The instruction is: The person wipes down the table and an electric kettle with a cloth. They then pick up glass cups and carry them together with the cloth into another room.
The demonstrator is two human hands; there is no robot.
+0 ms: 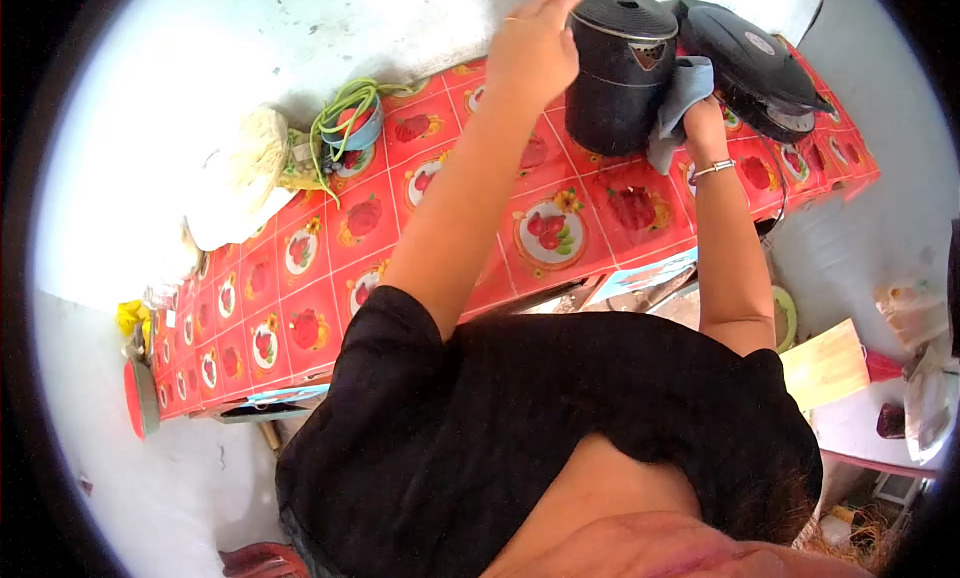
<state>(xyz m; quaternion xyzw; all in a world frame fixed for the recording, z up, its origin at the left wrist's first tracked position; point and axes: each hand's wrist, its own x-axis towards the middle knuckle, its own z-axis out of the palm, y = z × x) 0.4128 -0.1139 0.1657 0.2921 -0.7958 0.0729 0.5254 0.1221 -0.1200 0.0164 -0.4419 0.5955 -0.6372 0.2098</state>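
A black kettle (615, 103) with a ridged lid and a perforated spout stands upright at the back of the table. My left hand (537, 43) is at its left edge, fingers stretched out near the lid; whether they press on it is hard to tell. On the other side, my right hand (703, 120) grips a grey-blue cloth (682, 103) against the kettle's lower right side. That hand's fingers are partly covered by the cloth. Just right of the kettle lies a black appliance with a rounded lid (745, 53), its cord hanging down.
A red fruit-patterned tablecloth (375, 218) covers the long table along the wall. Green long beans (345, 108) hang over a blue container (368, 133), beside a pale bag (258, 148). At the lower right are a wooden board (825, 365) and plastic bags (930, 403).
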